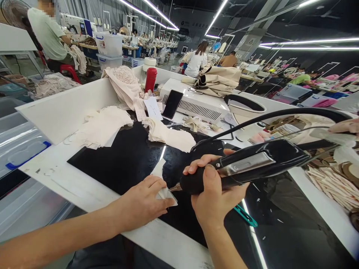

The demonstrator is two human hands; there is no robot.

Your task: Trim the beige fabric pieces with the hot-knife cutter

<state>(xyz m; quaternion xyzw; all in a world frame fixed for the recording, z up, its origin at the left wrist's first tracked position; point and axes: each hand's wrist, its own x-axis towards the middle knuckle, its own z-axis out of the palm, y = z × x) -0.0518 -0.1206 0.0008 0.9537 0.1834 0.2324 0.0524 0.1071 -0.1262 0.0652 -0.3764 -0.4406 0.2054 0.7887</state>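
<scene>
My left hand (144, 201) pinches a small white fabric piece (159, 168) against the dark tabletop, its narrow end sticking out beyond my fingers. Wrapped around the handle end of a black glue gun (269, 153) with a silver lever is my right hand (210, 190). The gun's thin metal nozzle points left, close beside the fabric; whether it touches cannot be made out. A teal cutter (246, 216) lies just right of my right wrist. Beyond my hands are a stack of cream cut pieces (171, 138) and a larger cream pile (105, 125).
A phone (172, 104) leans against a white vented machine (193, 101). Near it stands a red bottle (150, 79). The gun's black hose (246, 123) arches across the right side, where another person's hand (344, 127) shows. A low white wall (67, 110) edges the left.
</scene>
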